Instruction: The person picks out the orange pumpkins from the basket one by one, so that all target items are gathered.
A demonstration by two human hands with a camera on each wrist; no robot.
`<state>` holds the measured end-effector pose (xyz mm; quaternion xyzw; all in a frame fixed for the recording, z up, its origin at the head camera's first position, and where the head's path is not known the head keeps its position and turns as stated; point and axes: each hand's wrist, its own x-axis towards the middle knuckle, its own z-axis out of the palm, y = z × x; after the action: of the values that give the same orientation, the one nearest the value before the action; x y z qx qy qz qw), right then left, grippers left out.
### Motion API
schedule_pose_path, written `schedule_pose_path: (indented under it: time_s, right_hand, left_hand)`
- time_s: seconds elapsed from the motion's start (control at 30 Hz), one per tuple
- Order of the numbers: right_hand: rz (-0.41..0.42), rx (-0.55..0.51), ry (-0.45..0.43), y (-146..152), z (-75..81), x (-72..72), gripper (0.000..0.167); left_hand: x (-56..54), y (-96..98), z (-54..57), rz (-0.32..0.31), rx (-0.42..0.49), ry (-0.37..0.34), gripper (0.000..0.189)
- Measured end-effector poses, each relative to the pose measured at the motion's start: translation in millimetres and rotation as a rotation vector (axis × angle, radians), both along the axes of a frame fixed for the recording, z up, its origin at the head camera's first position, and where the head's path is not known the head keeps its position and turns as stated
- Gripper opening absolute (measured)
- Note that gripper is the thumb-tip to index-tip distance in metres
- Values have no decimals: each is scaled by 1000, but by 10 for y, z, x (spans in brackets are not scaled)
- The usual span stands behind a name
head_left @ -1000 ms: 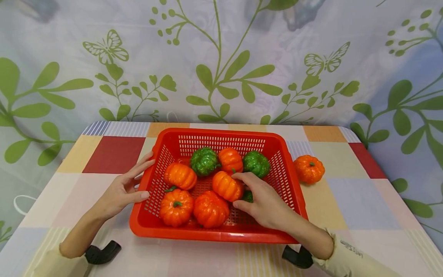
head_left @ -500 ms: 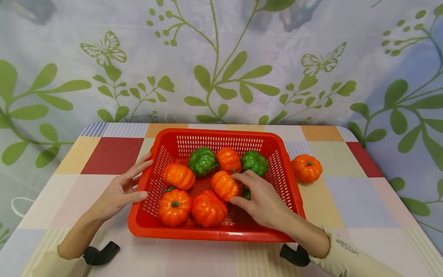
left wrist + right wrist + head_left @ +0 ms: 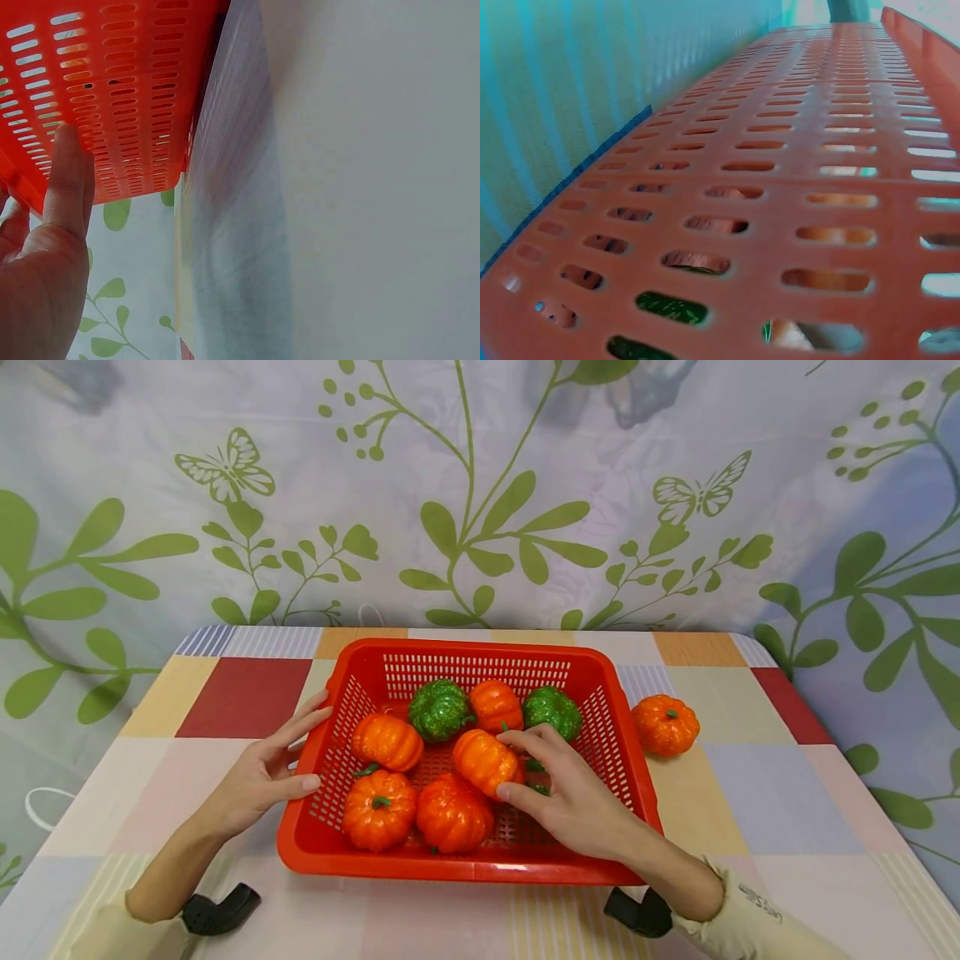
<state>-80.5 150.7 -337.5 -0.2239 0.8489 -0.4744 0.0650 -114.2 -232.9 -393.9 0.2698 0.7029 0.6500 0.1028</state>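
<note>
In the head view a red plastic basket (image 3: 390, 867) holds several small orange and green pumpkins. My right hand (image 3: 573, 793) reaches over its front right part, thumb and fingers pinching an orange pumpkin (image 3: 486, 762). Green bits of another pumpkin (image 3: 537, 788) show beneath that hand, the rest hidden. My left hand (image 3: 258, 777) rests against the basket's left side, its fingers fairly straight and the thumb at the rim. The left wrist view shows a finger of the left hand (image 3: 64, 195) along the slotted outer wall (image 3: 135, 97). Only the slotted wall (image 3: 772, 180) fills the right wrist view; the right hand is hidden there.
One orange pumpkin (image 3: 666, 725) lies outside the basket, close to its right side. A patchwork cloth (image 3: 787, 802) covers the table. Behind stands a leaf-patterned curtain (image 3: 510, 593). Black wrist pieces (image 3: 221, 910) show near both sleeves.
The pinched pumpkin has shifted slightly to the left and tilted with my right hand, and more green shows beside it. My left hand keeps its place on the basket; the head view has moved slightly.
</note>
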Motion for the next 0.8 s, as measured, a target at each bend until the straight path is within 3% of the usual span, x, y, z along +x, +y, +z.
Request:
schedule_pose_path:
  time_s: [0.37,0.8]
  right_hand:
    - [35,-102,-26,4,9,-20,48]
    - [3,-174,-45,35,49,21,43]
  left_hand:
    - [2,-6,1,5,-2,-2,73]
    - [0,-7,-11,-4,7,5,74]
